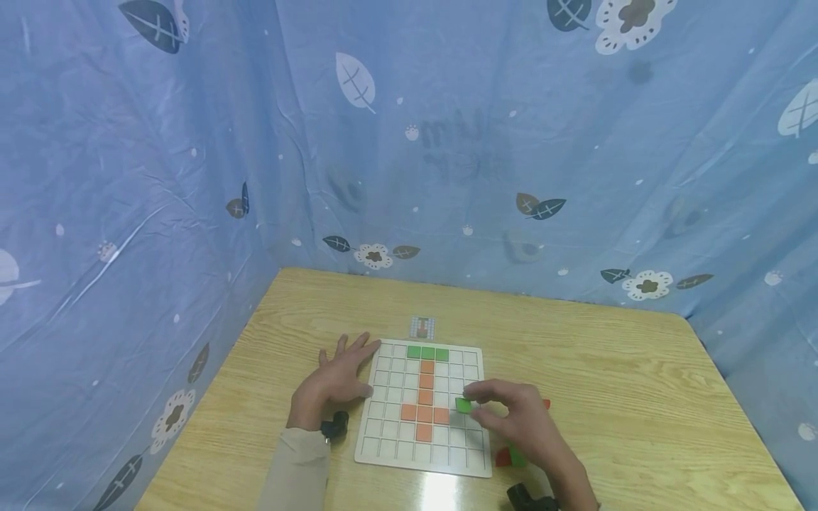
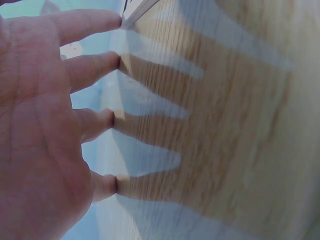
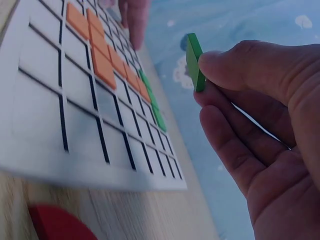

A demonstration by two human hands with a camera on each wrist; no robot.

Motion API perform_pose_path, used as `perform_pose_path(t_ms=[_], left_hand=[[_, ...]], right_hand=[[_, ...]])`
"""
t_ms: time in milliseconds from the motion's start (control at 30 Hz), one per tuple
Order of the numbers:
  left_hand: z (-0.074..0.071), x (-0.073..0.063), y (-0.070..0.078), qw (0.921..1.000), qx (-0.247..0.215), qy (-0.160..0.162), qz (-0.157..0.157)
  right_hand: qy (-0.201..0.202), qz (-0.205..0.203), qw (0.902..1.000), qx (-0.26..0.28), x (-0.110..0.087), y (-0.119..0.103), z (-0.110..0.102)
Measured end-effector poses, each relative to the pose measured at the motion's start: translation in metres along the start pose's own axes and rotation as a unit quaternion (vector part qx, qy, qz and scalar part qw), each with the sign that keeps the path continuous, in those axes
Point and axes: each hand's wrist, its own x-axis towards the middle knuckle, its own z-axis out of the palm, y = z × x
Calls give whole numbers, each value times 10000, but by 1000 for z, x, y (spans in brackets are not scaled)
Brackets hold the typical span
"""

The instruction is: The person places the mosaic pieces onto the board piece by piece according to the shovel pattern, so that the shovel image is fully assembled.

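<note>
A white grid board (image 1: 387, 450) lies flat on the table, with a row of green tiles (image 1: 428, 353) near its far edge and several orange tiles (image 1: 424, 397) in a cross-like figure below. My right hand (image 1: 525, 419) pinches a green tile (image 3: 194, 62) between thumb and fingertips, raised over the board's right side. Spread fingers of my left hand (image 1: 335, 380) rest their tips on the table (image 2: 240, 130), with index finger and thumb at the board's left edge.
A small printed card (image 1: 422, 328) lies beyond the board's far edge. Beside the board's right edge are a red piece (image 1: 503, 458) and a green piece (image 1: 517, 456), partly under my right hand. Another red piece (image 1: 546, 404) peeks out behind that hand. Blue patterned cloth (image 1: 447, 142) surrounds the table.
</note>
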Motion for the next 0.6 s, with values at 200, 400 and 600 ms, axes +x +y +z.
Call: perform_pose_path(t_ms=[200, 400, 600], left_hand=[[1, 0, 1, 10000, -39, 22, -26], [0, -1, 1, 10000, -38, 22, -29], [-1, -1, 2, 10000, -36, 6, -12]], right_hand=[[5, -328, 9992, 229, 4, -5, 15], [-132, -613, 9973, 389, 6, -9, 33], [-379, -617, 9957, 572, 8, -13, 48]])
